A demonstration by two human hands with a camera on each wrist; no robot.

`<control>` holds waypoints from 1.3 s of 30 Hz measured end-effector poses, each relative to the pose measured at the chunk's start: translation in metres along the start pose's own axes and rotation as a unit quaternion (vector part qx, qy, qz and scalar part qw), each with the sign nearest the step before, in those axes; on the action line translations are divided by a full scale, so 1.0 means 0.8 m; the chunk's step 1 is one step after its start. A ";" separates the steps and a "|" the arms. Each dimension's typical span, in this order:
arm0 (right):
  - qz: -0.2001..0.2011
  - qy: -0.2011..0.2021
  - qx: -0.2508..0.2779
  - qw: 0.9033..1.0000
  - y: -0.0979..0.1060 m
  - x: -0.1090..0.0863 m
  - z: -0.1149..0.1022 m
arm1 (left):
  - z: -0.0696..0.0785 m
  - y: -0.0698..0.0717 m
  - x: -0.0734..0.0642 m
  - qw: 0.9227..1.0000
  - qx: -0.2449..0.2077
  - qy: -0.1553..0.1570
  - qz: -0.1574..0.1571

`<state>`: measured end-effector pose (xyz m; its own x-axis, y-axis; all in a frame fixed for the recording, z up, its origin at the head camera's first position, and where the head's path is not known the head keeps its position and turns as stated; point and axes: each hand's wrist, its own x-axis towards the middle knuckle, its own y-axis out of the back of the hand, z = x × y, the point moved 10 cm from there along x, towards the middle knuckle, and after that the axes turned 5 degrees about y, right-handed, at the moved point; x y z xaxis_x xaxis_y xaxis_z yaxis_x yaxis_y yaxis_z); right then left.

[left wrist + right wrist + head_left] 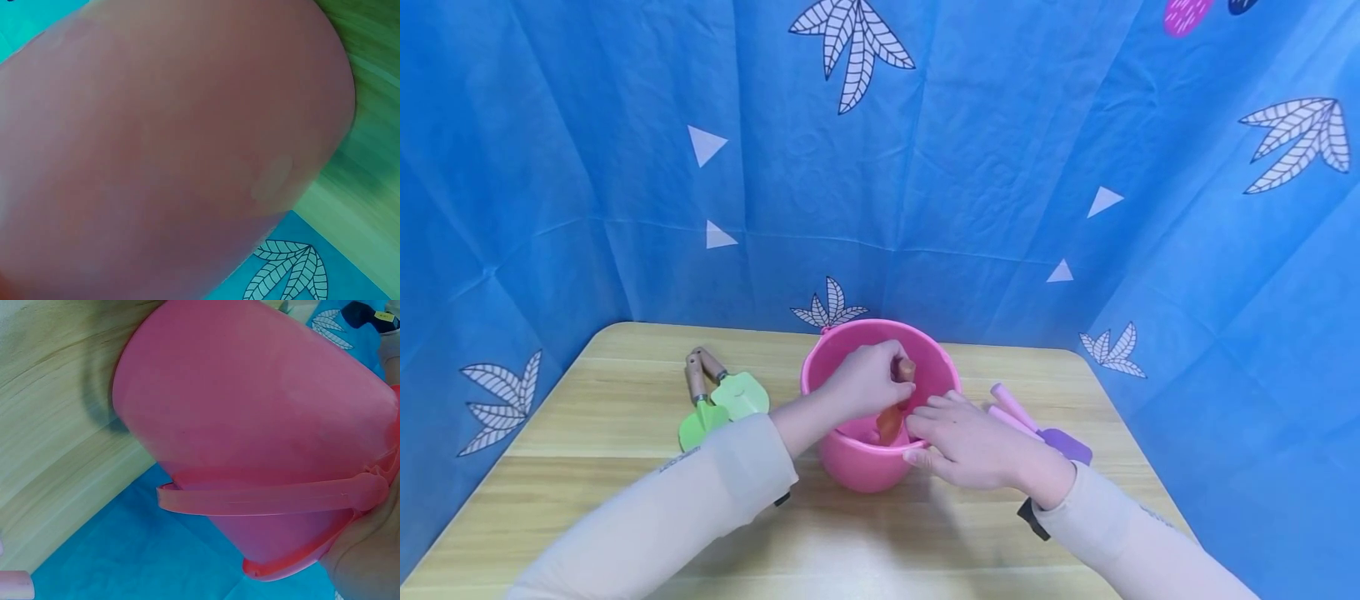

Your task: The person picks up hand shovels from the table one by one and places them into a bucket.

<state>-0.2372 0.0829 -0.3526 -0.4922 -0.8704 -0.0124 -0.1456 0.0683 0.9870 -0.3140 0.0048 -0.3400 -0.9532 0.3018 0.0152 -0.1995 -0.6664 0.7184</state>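
Note:
A pink bucket stands upright on the table. My left hand reaches over its rim and pinches the brown handle of a small orange shovel, whose blade points down inside the bucket. My right hand grips the bucket's near right rim, thumb outside and fingers over the edge. In the left wrist view the bucket's pink wall fills most of the picture and the left hand is out of sight. The right wrist view shows the bucket's side and its pink carrying handle.
Left of the bucket lie a bright green shovel and a pale green shovel, both wooden-handled. To the right, partly behind my right hand, are pink handles and a purple blade. A blue patterned curtain encloses the wooden table.

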 end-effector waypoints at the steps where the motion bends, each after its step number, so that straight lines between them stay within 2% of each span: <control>1: 0.000 0.000 -0.001 1.000 0.000 0.000 0.000 | 0.000 0.000 0.001 1.000 -0.002 0.001 0.000; 15: 0.002 -0.003 -0.003 1.000 0.000 0.000 0.003 | 0.003 -0.001 0.005 0.999 -0.047 -0.009 0.007; 23: 0.002 -0.005 -0.003 1.000 0.001 -0.001 0.004 | 0.000 -0.004 0.007 0.999 -0.036 -0.009 0.007; 30: 0.002 -0.005 -0.002 1.000 0.001 0.000 0.003 | -0.005 0.006 0.006 0.999 -0.032 0.000 0.015; 39: -0.003 -0.005 0.008 1.000 0.002 0.000 0.002 | -0.013 0.020 0.001 1.000 -0.014 0.013 0.010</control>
<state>-0.2388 0.0843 -0.3514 -0.4997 -0.8660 -0.0195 -0.1617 0.0711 0.9843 -0.3201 -0.0127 -0.3354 -0.9626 0.2706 0.0115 -0.1860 -0.6915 0.6980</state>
